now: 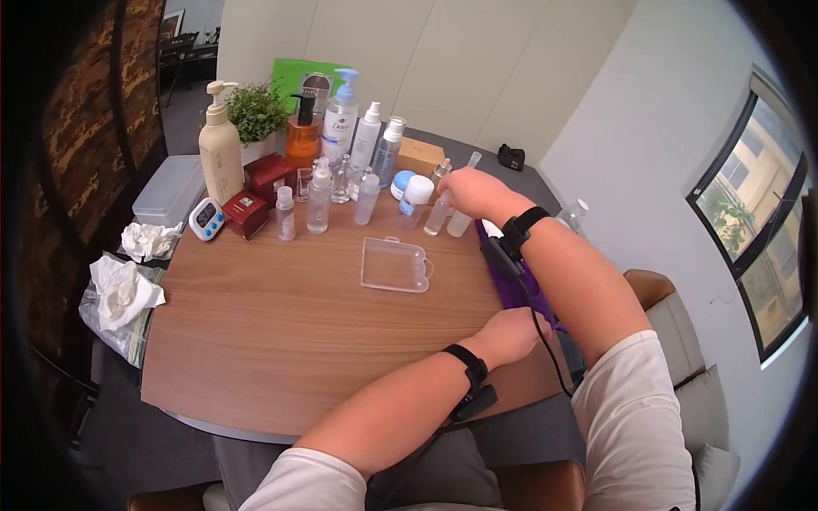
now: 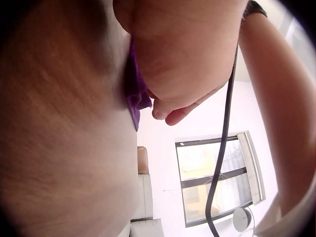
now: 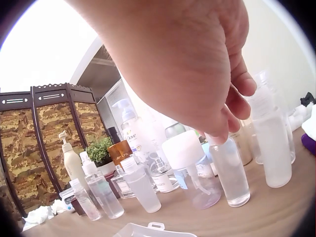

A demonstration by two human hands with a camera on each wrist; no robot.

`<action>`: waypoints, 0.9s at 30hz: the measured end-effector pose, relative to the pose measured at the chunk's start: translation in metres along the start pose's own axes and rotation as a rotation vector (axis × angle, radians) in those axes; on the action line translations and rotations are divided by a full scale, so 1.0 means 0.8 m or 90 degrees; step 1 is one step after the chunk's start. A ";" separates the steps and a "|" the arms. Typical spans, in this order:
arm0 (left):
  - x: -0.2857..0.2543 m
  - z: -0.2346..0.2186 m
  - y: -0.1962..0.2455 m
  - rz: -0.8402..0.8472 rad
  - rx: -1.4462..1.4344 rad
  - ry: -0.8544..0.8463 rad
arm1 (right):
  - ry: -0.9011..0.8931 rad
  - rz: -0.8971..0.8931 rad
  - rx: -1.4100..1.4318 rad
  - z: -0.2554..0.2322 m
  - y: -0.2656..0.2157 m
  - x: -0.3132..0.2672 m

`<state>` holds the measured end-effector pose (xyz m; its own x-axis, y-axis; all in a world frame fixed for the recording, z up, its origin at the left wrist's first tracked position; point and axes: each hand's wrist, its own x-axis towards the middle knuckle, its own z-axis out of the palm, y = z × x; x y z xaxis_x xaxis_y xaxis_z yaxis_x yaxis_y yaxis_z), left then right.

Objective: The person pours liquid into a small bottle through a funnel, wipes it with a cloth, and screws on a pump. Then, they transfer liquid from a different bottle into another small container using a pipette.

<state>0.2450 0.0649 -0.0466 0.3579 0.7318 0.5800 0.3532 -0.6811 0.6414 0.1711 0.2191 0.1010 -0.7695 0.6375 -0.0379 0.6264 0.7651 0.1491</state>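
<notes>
At the back right of the table my right hand (image 1: 479, 194) pinches the top of a small clear bottle (image 3: 231, 174) from above. The bottle stands upright, its cap covered by the fingertips. Just right of it is a taller frosted bottle (image 3: 272, 148); to its left stands a clear bottle with a wide white cap (image 1: 417, 192). My left hand (image 1: 511, 335) lies low at the table's right edge, by the near end of a purple cloth (image 1: 514, 289). Two of its fingertips show past the cloth in the left wrist view; the thumb side is hidden, so I cannot tell its grip.
A clear plastic tray (image 1: 394, 266) lies mid-table. Several small bottles, including a frosted bottle (image 1: 367, 200), stand behind it, with pump bottles (image 1: 339, 128) and a potted plant (image 1: 256, 115) farther back. A timer (image 1: 206, 219) and red boxes (image 1: 245, 215) sit left. A black cable hangs from my right wrist.
</notes>
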 end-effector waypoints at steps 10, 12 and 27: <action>-0.001 -0.005 -0.004 0.030 0.024 0.025 | 0.289 -0.153 0.084 -0.021 0.030 -0.074; 0.000 -0.009 -0.005 0.035 0.017 0.043 | 0.362 -0.027 0.296 -0.042 0.027 -0.118; 0.012 -0.029 0.004 -0.097 0.010 0.344 | 0.512 0.178 1.239 0.148 0.057 -0.155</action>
<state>0.2298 0.0700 -0.0275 -0.1905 0.7275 0.6591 0.3809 -0.5641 0.7326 0.3099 0.1853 -0.0047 -0.1962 0.9593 0.2032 -0.4074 0.1088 -0.9068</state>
